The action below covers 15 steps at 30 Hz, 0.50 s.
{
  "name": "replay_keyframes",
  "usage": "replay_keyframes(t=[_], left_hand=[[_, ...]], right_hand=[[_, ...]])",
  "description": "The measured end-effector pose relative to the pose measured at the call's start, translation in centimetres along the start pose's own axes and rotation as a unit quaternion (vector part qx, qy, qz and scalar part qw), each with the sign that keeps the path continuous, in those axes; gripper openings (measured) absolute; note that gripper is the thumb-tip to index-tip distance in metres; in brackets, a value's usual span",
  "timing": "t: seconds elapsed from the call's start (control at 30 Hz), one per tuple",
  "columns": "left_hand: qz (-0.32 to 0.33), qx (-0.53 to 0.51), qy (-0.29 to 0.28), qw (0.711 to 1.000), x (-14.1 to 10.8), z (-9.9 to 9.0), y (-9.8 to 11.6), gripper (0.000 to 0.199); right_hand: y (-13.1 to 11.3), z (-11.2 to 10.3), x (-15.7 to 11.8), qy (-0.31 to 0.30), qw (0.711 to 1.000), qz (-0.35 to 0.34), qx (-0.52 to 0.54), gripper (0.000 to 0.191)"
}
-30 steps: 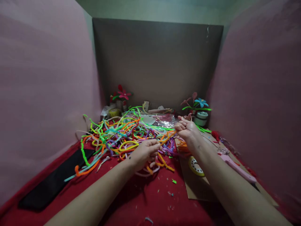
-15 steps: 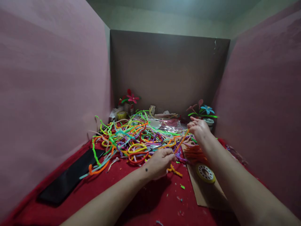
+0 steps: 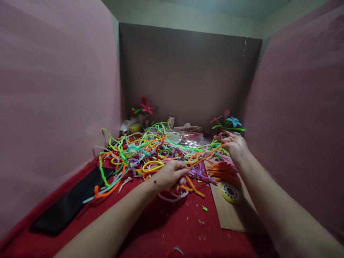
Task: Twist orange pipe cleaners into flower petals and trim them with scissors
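An orange pipe cleaner is stretched between my two hands, slanting up to the right. My left hand is closed on its lower end, in front of the tangled pile of coloured pipe cleaners. The upper end is pinched in my right hand, above the cardboard. Other orange pieces and a pale loop lie by my left hand. Yellow scissor handles show in the pile; my left hand hides the rest.
A black flat object lies at the left on the red cloth. At the right, cardboard bears a bundle of orange strips and a yellow spool. Craft flowers stand at the back, near pink side walls.
My hands have moved apart, the left one leftward and the right one slightly rightward, with the orange pipe cleaner still between them. The view has shifted a little.
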<state>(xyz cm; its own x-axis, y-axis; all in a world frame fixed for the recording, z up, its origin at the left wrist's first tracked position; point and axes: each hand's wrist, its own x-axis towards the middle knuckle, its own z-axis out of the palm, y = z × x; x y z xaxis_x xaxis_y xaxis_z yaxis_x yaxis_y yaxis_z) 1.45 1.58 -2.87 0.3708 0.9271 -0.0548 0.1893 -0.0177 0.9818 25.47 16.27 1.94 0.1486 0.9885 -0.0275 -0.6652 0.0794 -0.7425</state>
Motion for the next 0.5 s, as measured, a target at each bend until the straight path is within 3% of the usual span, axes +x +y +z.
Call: replay_keyframes(t=[0.07,0.13,0.27,0.37,0.47,0.5], left_hand=[[0.016,0.013,-0.058,0.998,-0.4,0.3,0.3,0.018],[0.027,0.017,-0.08,0.996,-0.6,0.4,0.6,0.02],[0.014,-0.018,-0.024,0.999,-0.4,-0.6,0.6,0.02],[0.01,-0.017,0.04,0.999,-0.1,-1.5,0.6,0.022],[0.007,0.004,0.08,0.997,-0.1,-1.6,0.8,0.025],[0.007,0.004,0.085,0.996,-0.1,-1.5,0.9,0.026]], right_hand=[[-0.1,0.1,-0.3,0.024,0.999,-0.006,-0.026,0.018],[-0.2,0.2,-0.7,0.045,0.997,-0.018,-0.053,0.021],[-1.6,0.1,-1.7,0.077,0.989,-0.077,-0.103,0.023],[-3.2,0.1,-4.0,0.116,0.967,-0.179,-0.139,0.019],[-3.4,0.8,-8.6,0.131,0.912,-0.342,-0.184,0.028],[-2.9,1.3,-10.4,0.098,0.84,-0.456,-0.277,0.031]])
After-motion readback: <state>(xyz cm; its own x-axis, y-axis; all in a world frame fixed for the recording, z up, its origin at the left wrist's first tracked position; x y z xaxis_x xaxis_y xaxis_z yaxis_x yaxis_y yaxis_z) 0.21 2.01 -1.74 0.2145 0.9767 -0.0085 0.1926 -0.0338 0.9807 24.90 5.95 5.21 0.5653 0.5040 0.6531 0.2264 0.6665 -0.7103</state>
